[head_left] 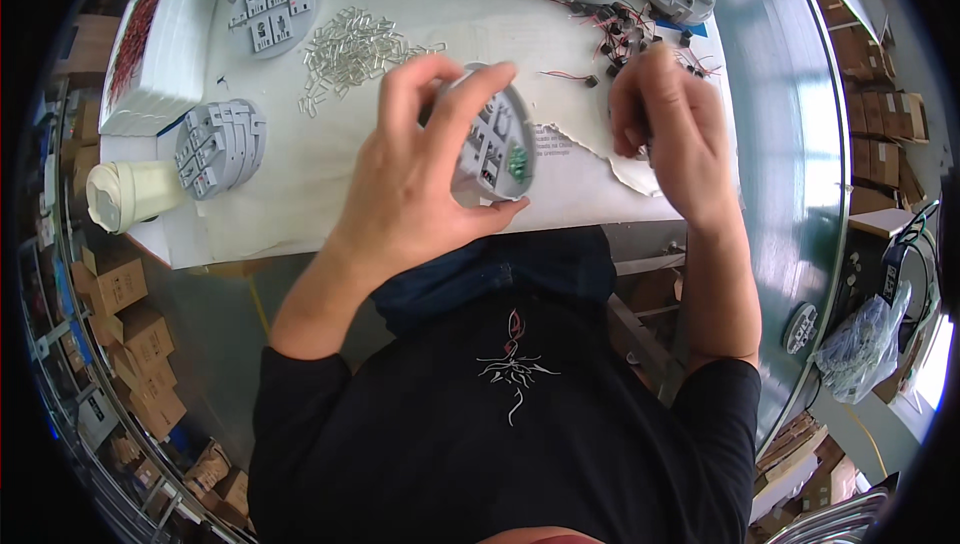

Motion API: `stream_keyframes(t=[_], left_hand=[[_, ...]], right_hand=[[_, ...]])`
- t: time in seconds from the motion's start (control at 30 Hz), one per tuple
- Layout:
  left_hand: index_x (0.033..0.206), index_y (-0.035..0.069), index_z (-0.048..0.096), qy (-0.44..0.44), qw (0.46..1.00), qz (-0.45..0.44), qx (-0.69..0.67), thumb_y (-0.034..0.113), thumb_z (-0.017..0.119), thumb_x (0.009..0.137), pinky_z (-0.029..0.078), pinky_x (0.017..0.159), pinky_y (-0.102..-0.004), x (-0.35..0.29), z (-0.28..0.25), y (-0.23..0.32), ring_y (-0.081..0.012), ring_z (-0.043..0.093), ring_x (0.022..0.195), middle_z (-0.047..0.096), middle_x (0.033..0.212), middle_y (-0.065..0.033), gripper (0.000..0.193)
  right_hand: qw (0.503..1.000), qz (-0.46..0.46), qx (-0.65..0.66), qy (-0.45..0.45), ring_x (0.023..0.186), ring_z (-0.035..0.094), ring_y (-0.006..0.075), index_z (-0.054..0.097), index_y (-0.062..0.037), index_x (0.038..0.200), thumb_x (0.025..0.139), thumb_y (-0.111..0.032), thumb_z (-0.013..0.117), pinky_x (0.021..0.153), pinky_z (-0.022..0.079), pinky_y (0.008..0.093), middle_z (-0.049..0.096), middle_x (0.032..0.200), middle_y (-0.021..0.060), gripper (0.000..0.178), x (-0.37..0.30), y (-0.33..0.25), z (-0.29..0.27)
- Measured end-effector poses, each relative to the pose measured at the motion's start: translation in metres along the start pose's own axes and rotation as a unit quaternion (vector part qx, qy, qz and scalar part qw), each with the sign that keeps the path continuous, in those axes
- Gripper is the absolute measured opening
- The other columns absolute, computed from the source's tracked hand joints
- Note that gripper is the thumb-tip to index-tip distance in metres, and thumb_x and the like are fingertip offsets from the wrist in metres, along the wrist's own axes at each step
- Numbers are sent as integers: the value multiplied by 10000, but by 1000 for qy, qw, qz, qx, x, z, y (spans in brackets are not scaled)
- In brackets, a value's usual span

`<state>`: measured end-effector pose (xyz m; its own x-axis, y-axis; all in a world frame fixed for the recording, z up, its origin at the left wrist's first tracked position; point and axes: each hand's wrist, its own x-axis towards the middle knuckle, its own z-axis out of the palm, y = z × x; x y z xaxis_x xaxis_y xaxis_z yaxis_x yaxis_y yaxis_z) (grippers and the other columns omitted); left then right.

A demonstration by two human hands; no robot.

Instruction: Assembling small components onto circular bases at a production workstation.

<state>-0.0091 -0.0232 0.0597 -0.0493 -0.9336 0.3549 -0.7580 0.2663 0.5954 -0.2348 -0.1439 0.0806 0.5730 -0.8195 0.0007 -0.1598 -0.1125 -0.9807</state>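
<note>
Centrally, a round grey plastic base (497,144) with a small green part set in it stands tilted on edge above the white paper-covered table (300,204), clasped by the left hand (425,169), fingers over its upper rim and thumb beneath. Just beside it, the right hand (670,129) is curled narrow near the red-wired black components (625,34); what it holds cannot be told. Farther left lie clear tubes (350,49), a stack of grey bases (220,144) and a paper cup (130,194).
</note>
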Motion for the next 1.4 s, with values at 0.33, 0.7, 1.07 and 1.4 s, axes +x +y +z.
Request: stream_keyframes(t=[0.33, 0.7, 1.07, 1.4], left_hand=[[1574, 98, 480, 53, 987, -83, -127, 229, 1016, 613, 527, 984, -431, -41, 21, -29, -296, 643, 1080, 645, 1287, -148, 1108], [1547, 97, 533, 30, 987, -98, -127, 285, 1024, 595, 519, 953, -424, -43, 26, -39, -261, 648, 960, 759, 1092, -50, 1087], [1467, 32, 572, 69, 990, -86, -83, 422, 1028, 593, 521, 947, -416, -46, 35, -40, -240, 664, 963, 743, 1049, -43, 1060], [1445, 13, 581, 82, 992, -80, -60, 473, 1021, 594, 523, 936, -414, -46, 38, -39, -239, 672, 955, 727, 1018, -57, 1063]], right_hand=[[877, -96, -452, -134, 585, 604, 425, 636, -22, 713, 1065, -331, 621, 554, 478, 509, 607, 613, 183, 469, -1, 3, 54], [819, -132, -545, -117, 543, 629, 373, 623, -68, 695, 1046, -354, 657, 507, 491, 481, 606, 592, 130, 454, -5, 8, 67], [796, -112, -590, -76, 538, 646, 320, 584, -84, 719, 1051, -357, 657, 489, 500, 441, 613, 631, 97, 436, -19, 9, 73], [778, -116, -613, -70, 543, 661, 293, 581, -96, 715, 1051, -383, 655, 476, 498, 432, 621, 645, 89, 449, -22, 6, 79]])
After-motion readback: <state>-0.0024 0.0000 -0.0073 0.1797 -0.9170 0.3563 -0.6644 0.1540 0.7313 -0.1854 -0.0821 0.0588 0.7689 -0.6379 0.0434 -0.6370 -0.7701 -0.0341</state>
